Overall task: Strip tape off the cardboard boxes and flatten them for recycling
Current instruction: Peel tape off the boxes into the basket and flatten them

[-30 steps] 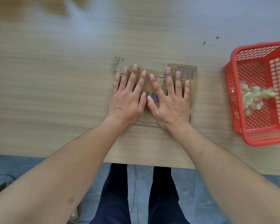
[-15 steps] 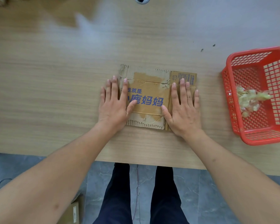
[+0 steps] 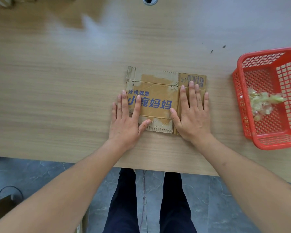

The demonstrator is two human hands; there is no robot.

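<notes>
A small brown cardboard box (image 3: 158,91) with blue printed characters lies flat on the wooden table (image 3: 57,81), near its front edge. My left hand (image 3: 127,121) rests palm down on the box's left edge, fingers spread, partly on the table. On the box's right side my right hand (image 3: 192,113) presses palm down with fingers spread. Neither hand grips anything. Torn patches show on the box face where tape came away.
A red plastic basket (image 3: 242,101) stands at the right edge of the table and holds a wad of crumpled clear tape (image 3: 262,103). A round cable hole (image 3: 149,0) sits at the table's far edge. Cardboard lies on the floor at lower left (image 3: 2,207).
Both hands started side by side on the middle of the box. They have slid apart to its left and right sides, uncovering the blue print.
</notes>
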